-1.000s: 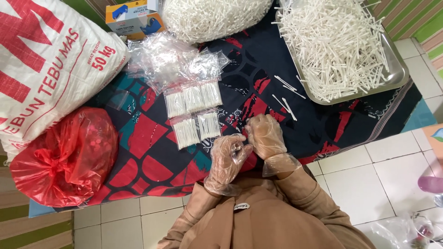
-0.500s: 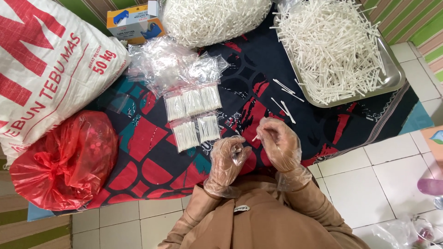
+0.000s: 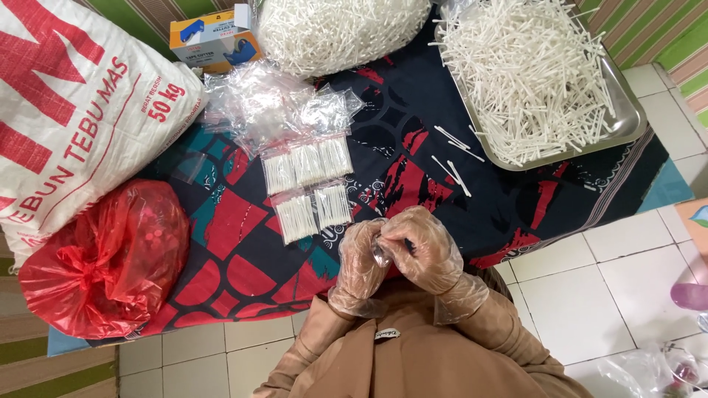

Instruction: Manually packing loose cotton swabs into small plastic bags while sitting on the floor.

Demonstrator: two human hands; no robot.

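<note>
My left hand (image 3: 360,265) and my right hand (image 3: 422,249), both in thin clear gloves, meet just in front of my chest at the 6 o'clock edge of the patterned cloth (image 3: 228,243). The fingers of both are curled shut around a small clear bag (image 3: 381,253), pinched between them where the hands touch. Only a shiny scrap of that bag shows, so I cannot tell which way its long axis runs or which way its mouth points; my right fingers cover most of it, and whether any sticks are inside is hidden too. At 11 o'clock from my hands lie five filled packets of sticks (image 3: 308,188) in two rows, their sticks running roughly 12 to 6 o'clock. Beyond them, further toward 11 o'clock, sits a loose heap of empty clear bags (image 3: 273,99). At 1 o'clock a metal tray (image 3: 627,118) holds a jumbled pile of white sticks (image 3: 527,70) pointing every way, its top cut off by the frame. A few loose sticks (image 3: 457,158) lie on the cloth between tray and hands. At 9 o'clock is a knotted red bag (image 3: 103,258), and above it a big white sack (image 3: 81,110), cut off at the left edge.
</note>
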